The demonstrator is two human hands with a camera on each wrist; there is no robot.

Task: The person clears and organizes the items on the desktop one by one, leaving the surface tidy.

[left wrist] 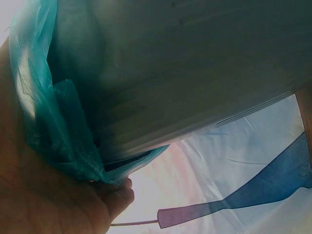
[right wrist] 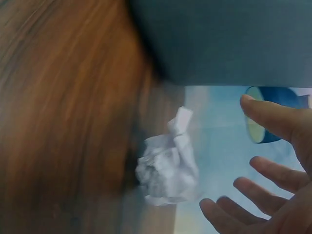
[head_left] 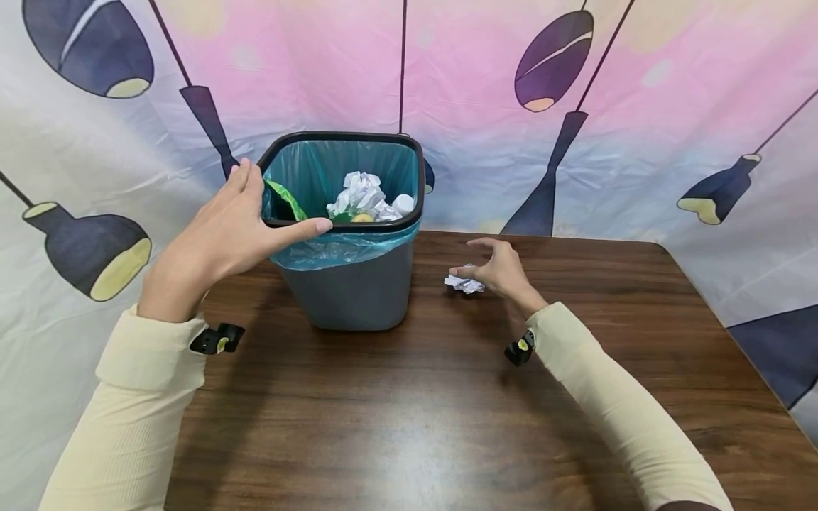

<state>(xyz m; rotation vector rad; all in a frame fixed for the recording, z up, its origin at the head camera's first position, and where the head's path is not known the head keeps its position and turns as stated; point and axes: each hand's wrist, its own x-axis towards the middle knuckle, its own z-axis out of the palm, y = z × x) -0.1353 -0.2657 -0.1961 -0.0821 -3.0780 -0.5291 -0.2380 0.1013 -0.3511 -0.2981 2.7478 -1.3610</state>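
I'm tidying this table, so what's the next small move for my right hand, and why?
Probably close the right hand on the paper ball and lift it. Its fingers are spread just beside the ball, not yet gripping, and the ball lies loose on the table. The left hand already rests on the rim of the bin, which holds similar paper.

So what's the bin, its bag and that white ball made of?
The bin looks like grey plastic: smooth, matte walls and a moulded black rim. The bag seems thin teal plastic film, see-through and wrinkled over the rim. The ball looks like crumpled white paper, with sharp creases.
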